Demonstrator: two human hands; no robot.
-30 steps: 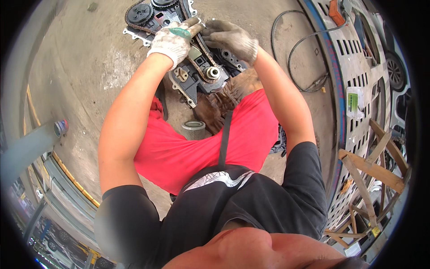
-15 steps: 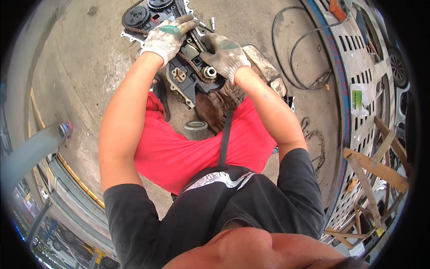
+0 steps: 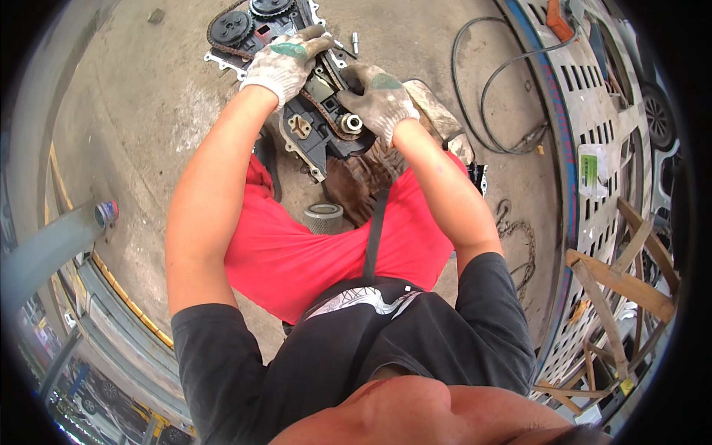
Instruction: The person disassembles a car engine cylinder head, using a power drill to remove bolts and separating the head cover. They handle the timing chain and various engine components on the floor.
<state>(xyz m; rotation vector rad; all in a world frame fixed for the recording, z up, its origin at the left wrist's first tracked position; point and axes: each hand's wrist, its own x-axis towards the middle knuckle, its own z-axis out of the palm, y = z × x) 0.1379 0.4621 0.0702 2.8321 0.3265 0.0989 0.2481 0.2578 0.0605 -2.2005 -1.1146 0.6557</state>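
An engine (image 3: 315, 152) lies on the ground in front of my knees, its timing side up. It has two dark sprockets (image 3: 231, 27) at the far end, a brown timing chain (image 3: 320, 110) and a round metal hub (image 3: 351, 124) at the near end. Gloved, my left hand (image 3: 289, 61) bends over the middle of the engine, fingers together and pointing right; what lies under them is hidden. My right hand (image 3: 380, 96), in a matching stained glove, holds the engine's right side, thumb on the chain side and fingers curled at the edge.
Small metal bolts (image 3: 354, 43) lie beyond the engine's right side. A round pleated filter (image 3: 323, 217) stands between my legs. On the right a black hose (image 3: 482, 111) loops beside a slotted metal frame (image 3: 593, 133), and a chain (image 3: 519, 237) lies nearby. A grey post (image 3: 52, 245) rises at left.
The whole view has shifted slightly. Both hands keep almost the same places on the engine, with only a slight change in the fingers of the right one.
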